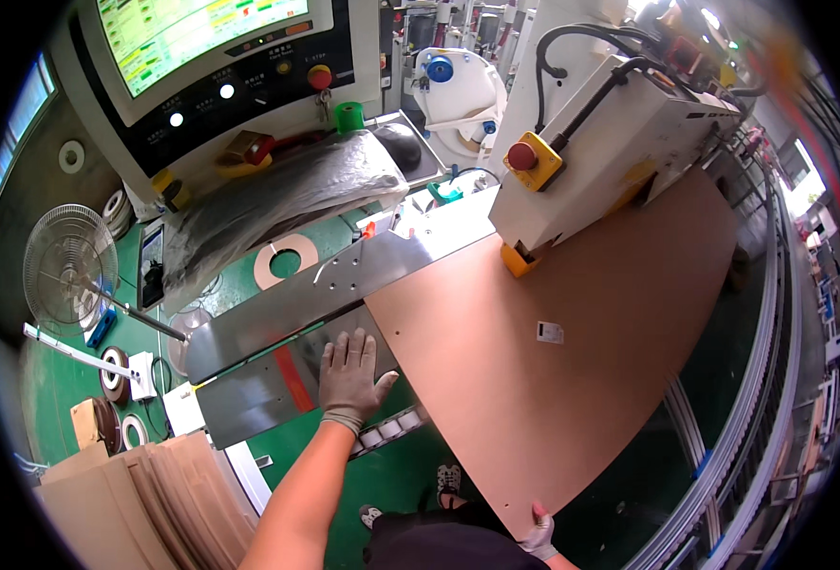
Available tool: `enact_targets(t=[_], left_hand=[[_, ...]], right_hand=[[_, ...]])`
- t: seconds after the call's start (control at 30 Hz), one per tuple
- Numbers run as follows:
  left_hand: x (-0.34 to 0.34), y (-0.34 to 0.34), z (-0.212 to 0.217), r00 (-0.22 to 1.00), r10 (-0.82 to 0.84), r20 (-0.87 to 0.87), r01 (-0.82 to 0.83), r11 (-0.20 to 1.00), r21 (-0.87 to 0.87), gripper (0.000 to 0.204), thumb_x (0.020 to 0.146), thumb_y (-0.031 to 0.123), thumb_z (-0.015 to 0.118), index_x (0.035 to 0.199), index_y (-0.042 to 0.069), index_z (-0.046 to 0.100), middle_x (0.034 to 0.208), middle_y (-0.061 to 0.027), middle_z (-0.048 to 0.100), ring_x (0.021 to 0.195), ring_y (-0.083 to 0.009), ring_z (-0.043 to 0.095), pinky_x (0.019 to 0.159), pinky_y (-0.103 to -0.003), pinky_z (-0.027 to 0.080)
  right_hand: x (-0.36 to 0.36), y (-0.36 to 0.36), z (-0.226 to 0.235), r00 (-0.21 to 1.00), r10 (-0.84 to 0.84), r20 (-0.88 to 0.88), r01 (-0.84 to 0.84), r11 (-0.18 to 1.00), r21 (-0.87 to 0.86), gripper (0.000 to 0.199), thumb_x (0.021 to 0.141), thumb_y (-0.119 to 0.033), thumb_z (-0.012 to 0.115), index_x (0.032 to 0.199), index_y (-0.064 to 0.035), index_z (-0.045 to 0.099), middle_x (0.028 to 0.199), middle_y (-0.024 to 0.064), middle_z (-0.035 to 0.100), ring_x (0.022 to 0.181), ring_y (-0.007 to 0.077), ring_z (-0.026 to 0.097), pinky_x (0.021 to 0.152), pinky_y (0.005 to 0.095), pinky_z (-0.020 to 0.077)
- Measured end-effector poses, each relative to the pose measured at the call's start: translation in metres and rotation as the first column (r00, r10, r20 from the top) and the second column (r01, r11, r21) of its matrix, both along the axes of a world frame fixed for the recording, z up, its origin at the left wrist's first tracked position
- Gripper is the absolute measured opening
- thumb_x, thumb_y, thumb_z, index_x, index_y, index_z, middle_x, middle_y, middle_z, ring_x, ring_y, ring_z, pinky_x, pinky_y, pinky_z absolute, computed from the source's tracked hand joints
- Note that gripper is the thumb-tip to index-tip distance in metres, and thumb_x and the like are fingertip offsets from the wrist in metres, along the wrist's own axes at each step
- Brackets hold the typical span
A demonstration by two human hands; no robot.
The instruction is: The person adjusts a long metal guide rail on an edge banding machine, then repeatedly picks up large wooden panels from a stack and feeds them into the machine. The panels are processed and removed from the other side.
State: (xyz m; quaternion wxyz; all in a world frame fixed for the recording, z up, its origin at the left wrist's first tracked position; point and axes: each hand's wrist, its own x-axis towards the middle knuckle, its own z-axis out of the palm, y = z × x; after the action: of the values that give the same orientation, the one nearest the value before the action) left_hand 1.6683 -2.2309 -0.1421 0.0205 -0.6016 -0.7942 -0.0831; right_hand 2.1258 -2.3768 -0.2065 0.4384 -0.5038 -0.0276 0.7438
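A large light-brown wooden panel [591, 323] lies flat on the machine bed, its far end under the white machine head [619, 142]. My left hand [349, 380], in a grey glove, rests flat with fingers spread on the grey metal guide plate [277, 313], right at the panel's left edge. My right hand [538, 532], also gloved, grips the panel's near corner at the bottom of the view. A small white label [550, 332] is stuck on the panel's face.
A control console with a lit screen [192, 28] and a red stop button [320, 76] stands at the back left. A fan [68, 266] stands at the left. Stacked panels [135, 503] lie at lower left. A curved conveyor rail [762, 399] runs along the right.
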Motion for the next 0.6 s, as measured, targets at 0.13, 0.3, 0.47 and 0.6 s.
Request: enact_targets(t=[0.13,0.3,0.47,0.6], left_hand=[[0.003,0.006,-0.005,0.998,0.012,-0.061,-0.015,0.999,-0.043,0.076,0.093,0.06,0.054,0.152,0.012,0.049,0.159,-0.0095,0.044,0.148,-0.0326,0.037,0.125,-0.05,0.019],[0.005,0.008,0.0,0.997,0.032,-0.077,-0.037,0.998,-0.058,0.075,0.091,0.059,0.058,0.149,0.013,0.05,0.156,-0.0081,0.046,0.145,-0.0318,0.039,0.124,-0.05,0.021],[0.005,0.007,-0.005,0.994,0.044,-0.102,-0.048,0.998,-0.04,0.076,0.09,0.061,0.058,0.147,0.013,0.051,0.156,-0.008,0.045,0.144,-0.0314,0.039,0.123,-0.05,0.022],[0.004,0.005,-0.01,0.994,0.048,-0.102,-0.05,0.999,-0.013,0.076,0.09,0.062,0.057,0.147,0.012,0.051,0.155,-0.0082,0.046,0.144,-0.0312,0.039,0.123,-0.05,0.022]], right_hand=[[0.04,0.029,-0.019,0.994,-0.056,0.098,0.048,0.995,0.083,0.053,0.099,-0.038,0.058,0.141,-0.0055,0.056,0.136,0.0122,0.064,0.123,0.0305,0.064,0.106,0.0451,0.0519],[0.074,0.081,-0.032,0.985,-0.173,-0.006,0.172,0.975,0.143,0.058,0.098,-0.04,0.061,0.143,-0.0054,0.052,0.137,0.0129,0.064,0.122,0.0323,0.064,0.104,0.0505,0.054],[0.082,0.146,0.006,0.95,-0.215,-0.225,0.247,0.961,0.124,0.06,0.098,-0.035,0.061,0.147,-0.0048,0.047,0.139,0.0153,0.06,0.125,0.035,0.061,0.104,0.0533,0.0529],[0.112,0.181,0.006,0.968,-0.136,-0.211,0.18,0.961,0.209,0.062,0.096,-0.04,0.064,0.145,-0.0056,0.048,0.137,0.0165,0.062,0.112,0.0375,0.069,0.081,0.0471,0.0653]])
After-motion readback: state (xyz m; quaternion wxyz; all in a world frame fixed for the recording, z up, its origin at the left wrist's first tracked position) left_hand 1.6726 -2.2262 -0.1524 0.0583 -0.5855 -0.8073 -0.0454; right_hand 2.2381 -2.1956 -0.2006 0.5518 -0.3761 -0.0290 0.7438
